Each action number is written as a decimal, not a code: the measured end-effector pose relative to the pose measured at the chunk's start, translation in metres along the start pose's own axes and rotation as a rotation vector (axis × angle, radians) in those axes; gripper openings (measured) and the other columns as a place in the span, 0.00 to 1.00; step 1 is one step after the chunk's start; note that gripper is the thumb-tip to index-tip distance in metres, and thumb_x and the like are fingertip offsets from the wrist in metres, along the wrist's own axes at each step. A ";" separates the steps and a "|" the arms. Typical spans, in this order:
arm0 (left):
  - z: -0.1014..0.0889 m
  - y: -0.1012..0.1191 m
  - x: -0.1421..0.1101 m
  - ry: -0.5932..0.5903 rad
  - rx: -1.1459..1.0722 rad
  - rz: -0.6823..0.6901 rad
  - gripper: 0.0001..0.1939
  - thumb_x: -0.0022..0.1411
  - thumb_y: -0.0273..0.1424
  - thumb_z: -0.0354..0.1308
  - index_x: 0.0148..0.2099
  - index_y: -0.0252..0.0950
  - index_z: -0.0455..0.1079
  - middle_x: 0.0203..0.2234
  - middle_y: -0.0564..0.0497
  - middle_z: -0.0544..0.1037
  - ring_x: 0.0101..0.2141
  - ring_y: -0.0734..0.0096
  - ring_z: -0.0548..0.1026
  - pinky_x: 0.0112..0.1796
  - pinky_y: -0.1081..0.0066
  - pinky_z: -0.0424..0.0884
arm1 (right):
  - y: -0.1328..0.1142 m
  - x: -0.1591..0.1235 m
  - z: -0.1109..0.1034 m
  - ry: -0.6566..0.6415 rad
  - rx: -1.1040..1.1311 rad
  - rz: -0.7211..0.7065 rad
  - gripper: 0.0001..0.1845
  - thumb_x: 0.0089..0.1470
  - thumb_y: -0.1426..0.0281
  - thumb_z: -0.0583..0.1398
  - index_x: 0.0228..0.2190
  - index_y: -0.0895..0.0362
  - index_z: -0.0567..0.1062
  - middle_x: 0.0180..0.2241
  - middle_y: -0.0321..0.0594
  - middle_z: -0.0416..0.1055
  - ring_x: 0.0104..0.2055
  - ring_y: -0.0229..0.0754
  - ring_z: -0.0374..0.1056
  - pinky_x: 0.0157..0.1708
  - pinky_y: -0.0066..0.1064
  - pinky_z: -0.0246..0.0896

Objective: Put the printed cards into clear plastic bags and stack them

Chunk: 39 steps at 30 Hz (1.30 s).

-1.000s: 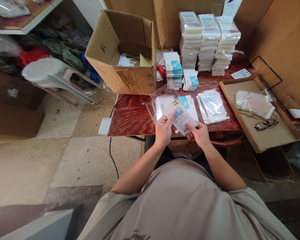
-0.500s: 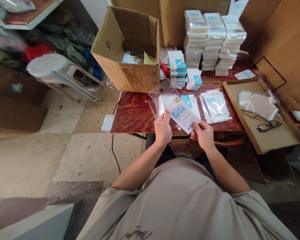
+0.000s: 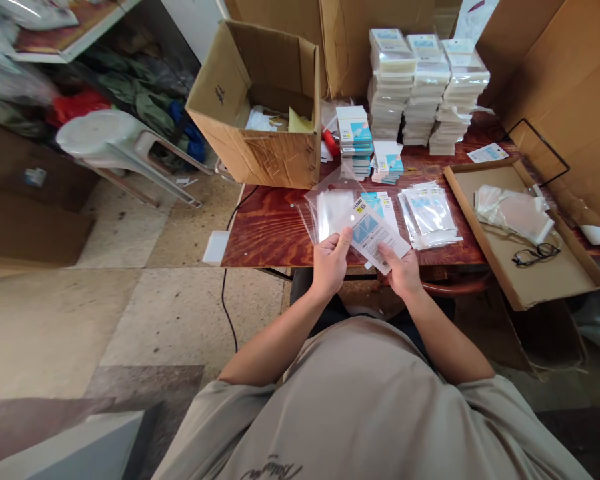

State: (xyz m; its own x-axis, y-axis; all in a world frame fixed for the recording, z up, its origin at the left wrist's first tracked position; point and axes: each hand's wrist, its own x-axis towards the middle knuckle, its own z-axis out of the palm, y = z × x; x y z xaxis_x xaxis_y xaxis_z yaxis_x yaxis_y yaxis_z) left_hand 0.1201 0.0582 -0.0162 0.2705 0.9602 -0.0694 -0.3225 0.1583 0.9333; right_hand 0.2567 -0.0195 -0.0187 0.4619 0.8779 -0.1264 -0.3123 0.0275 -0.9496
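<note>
Over the table's front edge I hold a printed card [image 3: 373,233], tilted, with a blue picture and small text, and a clear plastic bag [image 3: 341,179] at its upper left. My left hand [image 3: 330,263] is closed, thumb on top, at the card's left edge where it meets the bag. How far the card lies inside the bag I cannot tell. At the card's lower right corner, my right hand [image 3: 404,270] pinches it between thumb and fingers. Beneath lie clear bags and more blue and white cards [image 3: 384,205]. To the right is a pile of bagged cards [image 3: 429,215].
An open cardboard box [image 3: 280,157] stands at the left of the red-brown table [image 3: 265,227]. Tall stacks of packed cards [image 3: 393,87] rise at the back, with shorter card stacks [image 3: 355,140] before them. A shallow cardboard tray [image 3: 525,287] holds glasses [image 3: 536,253] and plastic bags.
The card has shifted slightly right. My right thumb has slid further in over the card's face, and the left hand has moved a little to the right.
</note>
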 end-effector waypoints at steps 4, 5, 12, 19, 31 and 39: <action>0.004 0.011 -0.007 -0.021 -0.058 -0.089 0.28 0.60 0.59 0.71 0.34 0.37 0.80 0.29 0.47 0.83 0.35 0.57 0.84 0.34 0.63 0.83 | 0.013 -0.004 0.005 0.101 -0.084 -0.126 0.29 0.52 0.47 0.75 0.45 0.55 0.84 0.46 0.46 0.85 0.48 0.52 0.82 0.49 0.42 0.81; 0.005 0.013 -0.008 -0.008 -0.085 -0.092 0.29 0.58 0.59 0.71 0.35 0.36 0.80 0.28 0.47 0.83 0.35 0.57 0.84 0.34 0.63 0.83 | 0.015 -0.005 0.004 0.109 -0.095 -0.118 0.30 0.51 0.46 0.75 0.44 0.56 0.84 0.44 0.46 0.85 0.46 0.51 0.82 0.47 0.41 0.81; 0.007 0.010 -0.006 0.109 -0.192 -0.063 0.31 0.55 0.61 0.73 0.32 0.35 0.77 0.24 0.48 0.80 0.27 0.65 0.81 0.30 0.68 0.80 | 0.023 -0.022 0.000 0.066 -0.130 -0.002 0.37 0.52 0.36 0.70 0.21 0.56 0.70 0.15 0.32 0.62 0.15 0.32 0.56 0.14 0.26 0.51; 0.005 0.008 -0.005 0.122 -0.250 -0.022 0.24 0.60 0.53 0.73 0.40 0.36 0.82 0.33 0.45 0.85 0.40 0.58 0.85 0.39 0.64 0.82 | 0.031 -0.028 0.001 0.056 -0.032 0.092 0.40 0.46 0.32 0.70 0.21 0.56 0.69 0.16 0.29 0.59 0.15 0.30 0.52 0.12 0.24 0.46; -0.005 0.028 0.019 0.194 -0.135 0.007 0.23 0.63 0.52 0.71 0.40 0.35 0.79 0.36 0.43 0.86 0.45 0.54 0.86 0.37 0.65 0.83 | 0.026 -0.025 0.001 0.003 -0.001 0.078 0.38 0.52 0.34 0.68 0.22 0.56 0.69 0.16 0.30 0.61 0.13 0.29 0.53 0.11 0.24 0.44; -0.007 0.018 0.007 0.135 -0.152 0.003 0.22 0.61 0.51 0.73 0.40 0.37 0.79 0.36 0.45 0.86 0.45 0.57 0.86 0.42 0.64 0.84 | 0.020 -0.015 -0.010 -0.249 0.072 0.114 0.28 0.55 0.44 0.72 0.40 0.55 0.79 0.26 0.33 0.75 0.15 0.31 0.60 0.12 0.25 0.52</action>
State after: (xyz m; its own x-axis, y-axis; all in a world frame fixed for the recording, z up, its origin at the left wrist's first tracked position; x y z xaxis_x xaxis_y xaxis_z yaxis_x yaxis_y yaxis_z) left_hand 0.1097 0.0698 -0.0022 0.1481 0.9813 -0.1230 -0.4589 0.1783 0.8704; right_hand 0.2522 -0.0372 -0.0383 0.2048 0.9675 -0.1484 -0.4126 -0.0522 -0.9094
